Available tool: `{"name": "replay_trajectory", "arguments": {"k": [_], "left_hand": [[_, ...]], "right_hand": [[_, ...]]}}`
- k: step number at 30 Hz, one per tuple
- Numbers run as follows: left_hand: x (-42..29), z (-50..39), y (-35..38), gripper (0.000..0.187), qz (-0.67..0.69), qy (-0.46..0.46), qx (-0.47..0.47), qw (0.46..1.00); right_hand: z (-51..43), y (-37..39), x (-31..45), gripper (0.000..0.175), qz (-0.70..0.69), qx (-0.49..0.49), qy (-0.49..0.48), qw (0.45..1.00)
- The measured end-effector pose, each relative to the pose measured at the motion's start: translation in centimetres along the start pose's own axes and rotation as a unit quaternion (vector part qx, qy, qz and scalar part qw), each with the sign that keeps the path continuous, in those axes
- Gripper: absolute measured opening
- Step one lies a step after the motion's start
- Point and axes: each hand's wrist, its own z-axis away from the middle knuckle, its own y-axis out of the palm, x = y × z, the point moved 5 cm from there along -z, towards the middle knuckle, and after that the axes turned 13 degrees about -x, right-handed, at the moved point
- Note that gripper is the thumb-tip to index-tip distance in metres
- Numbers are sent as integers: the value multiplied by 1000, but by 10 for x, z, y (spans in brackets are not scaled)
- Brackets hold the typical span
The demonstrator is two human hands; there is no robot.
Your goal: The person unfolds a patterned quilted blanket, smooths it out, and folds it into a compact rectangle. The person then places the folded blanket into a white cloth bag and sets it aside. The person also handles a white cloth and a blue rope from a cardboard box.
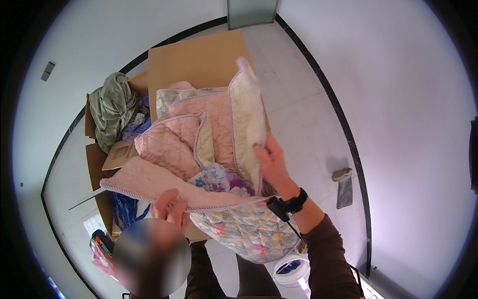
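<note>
A quilted cotton cover [214,129], pink on one face and trimmed with striped piping, lies partly folded on a cardboard sheet [198,59]. Its near edge hangs over, showing a grey floral face [244,230]. My left hand [171,209] pinches the near piped edge; a blurred disc hides the wrist and forearm below it. At the right, my right hand [274,160], with a black band on the wrist, grips the border of a raised cream flap [244,123]. Purple-and-teal floral fabric [220,179] shows between the folds.
On the left, open cardboard boxes [96,159] hold grey-green cloth [114,102] and blue strips [125,209]. A white bucket [303,263] stands near my legs. A pink bag [102,258] lies lower left. By the right wall is a grey slab [345,194] with a small brown object.
</note>
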Motion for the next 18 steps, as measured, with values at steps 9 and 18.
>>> {"name": "replay_trajectory", "arguments": {"k": [9,18], "left_hand": [[7,-1,-18,29,57,35,-13,998],[12,8,-37,29,93,24,-37,995]], "right_hand": [[10,97,-20,15,246,198,-47,948],[24,90,14,25,124,150,-55,979]]}}
